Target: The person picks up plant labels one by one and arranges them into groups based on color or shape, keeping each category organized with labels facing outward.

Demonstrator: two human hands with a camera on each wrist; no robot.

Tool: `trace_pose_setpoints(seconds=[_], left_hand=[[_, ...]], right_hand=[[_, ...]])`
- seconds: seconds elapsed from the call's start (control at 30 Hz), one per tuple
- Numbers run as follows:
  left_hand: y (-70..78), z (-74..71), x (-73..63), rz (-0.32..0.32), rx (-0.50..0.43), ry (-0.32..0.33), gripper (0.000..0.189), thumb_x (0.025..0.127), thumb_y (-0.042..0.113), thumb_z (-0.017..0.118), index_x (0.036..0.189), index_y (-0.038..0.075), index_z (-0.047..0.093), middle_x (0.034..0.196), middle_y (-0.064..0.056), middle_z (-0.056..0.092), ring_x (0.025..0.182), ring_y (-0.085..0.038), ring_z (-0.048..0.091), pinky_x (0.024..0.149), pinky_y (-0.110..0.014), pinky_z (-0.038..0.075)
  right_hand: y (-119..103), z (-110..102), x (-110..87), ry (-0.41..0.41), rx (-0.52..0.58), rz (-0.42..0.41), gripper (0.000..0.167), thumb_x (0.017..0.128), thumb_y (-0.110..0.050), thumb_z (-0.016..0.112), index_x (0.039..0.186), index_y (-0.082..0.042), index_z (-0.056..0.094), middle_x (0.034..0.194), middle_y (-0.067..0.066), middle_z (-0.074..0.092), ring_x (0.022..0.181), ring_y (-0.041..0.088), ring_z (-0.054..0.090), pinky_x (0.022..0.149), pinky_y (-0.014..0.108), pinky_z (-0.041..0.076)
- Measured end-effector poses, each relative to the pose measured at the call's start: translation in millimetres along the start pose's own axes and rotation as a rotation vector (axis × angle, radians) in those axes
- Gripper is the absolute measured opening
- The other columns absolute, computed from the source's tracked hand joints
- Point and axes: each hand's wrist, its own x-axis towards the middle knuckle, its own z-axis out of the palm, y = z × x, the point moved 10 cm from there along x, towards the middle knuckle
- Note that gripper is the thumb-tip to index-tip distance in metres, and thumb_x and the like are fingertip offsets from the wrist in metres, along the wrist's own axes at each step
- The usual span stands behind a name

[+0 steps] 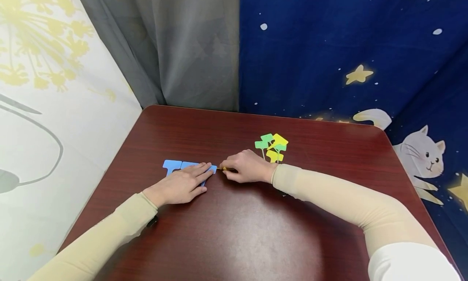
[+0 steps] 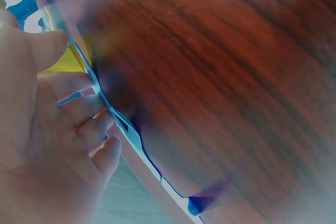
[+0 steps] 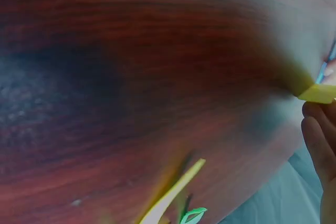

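Blue T-shaped plant labels point(image 1: 172, 164) lie side by side in a row on the table. My left hand point(image 1: 183, 183) rests palm down over them, its fingers extended and covering part of the row. Just to the right, my right hand point(image 1: 248, 167) pinches a yellow plant label point(image 3: 317, 94) between thumb and fingers, at the row's right end. In the head view only a thin strip of that label shows. Whether it touches the nearest blue label I cannot tell.
Behind my right wrist is a loose cluster of green labels point(image 1: 261, 145) and yellow labels point(image 1: 280, 140), partly overlapping. The dark red wooden table point(image 1: 204, 126) has rounded far corners. A grey curtain point(image 1: 197, 49) and a blue starry curtain point(image 1: 310, 49) hang behind it.
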Motion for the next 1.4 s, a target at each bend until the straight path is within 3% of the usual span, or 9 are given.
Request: trace_pose_setpoints(seconds=[0.2, 0.47, 0.73, 1.4], left_hand=[[0.2, -0.3, 0.3, 0.002, 0.000, -0.005, 0.063, 0.105, 0.045, 0.049, 0.157, 0.013, 0.037, 0.164, -0.008, 0.027, 0.149, -0.026, 0.028, 0.115, -0.044, 0.035], [-0.3, -0.4, 1.0, -0.005, -0.004, -0.018, 0.063, 0.104, 0.044, 0.050, 0.157, 0.012, 0.038, 0.164, -0.008, 0.027, 0.149, -0.026, 0.029, 0.114, -0.045, 0.036], [1.0, -4.2, 0.8, 0.006, -0.002, 0.001, 0.062, 0.103, 0.042, 0.054, 0.156, 0.011, 0.040, 0.163, -0.010, 0.030, 0.148, -0.027, 0.032, 0.115, -0.047, 0.035], [4.0, -6.5, 0.5, 0.005, 0.029, 0.077, 0.059, 0.104, 0.041, 0.052, 0.154, 0.011, 0.042, 0.160, -0.013, 0.035, 0.145, -0.027, 0.036, 0.118, -0.053, 0.028]], right_hand=[[-7.7, 11.9, -3.9, -0.071, -0.096, -0.074, 0.029, 0.095, -0.018, 0.064, 0.123, -0.013, 0.073, 0.101, -0.006, 0.072, 0.081, 0.004, 0.067, 0.068, 0.023, 0.056], [-9.4, 18.6, -7.0, -0.094, -0.156, -0.126, 0.030, 0.092, -0.014, 0.070, 0.122, -0.017, 0.072, 0.103, -0.003, 0.070, 0.089, 0.010, 0.066, 0.074, 0.025, 0.056], [-6.8, 27.1, -9.8, -0.129, -0.189, -0.131, 0.029, 0.093, -0.014, 0.064, 0.120, -0.019, 0.073, 0.112, -0.002, 0.064, 0.096, 0.012, 0.058, 0.075, 0.023, 0.055], [-4.5, 28.6, -10.2, -0.094, -0.186, -0.099, 0.026, 0.092, -0.013, 0.065, 0.116, -0.019, 0.073, 0.109, -0.002, 0.063, 0.093, 0.012, 0.058, 0.075, 0.022, 0.053]])
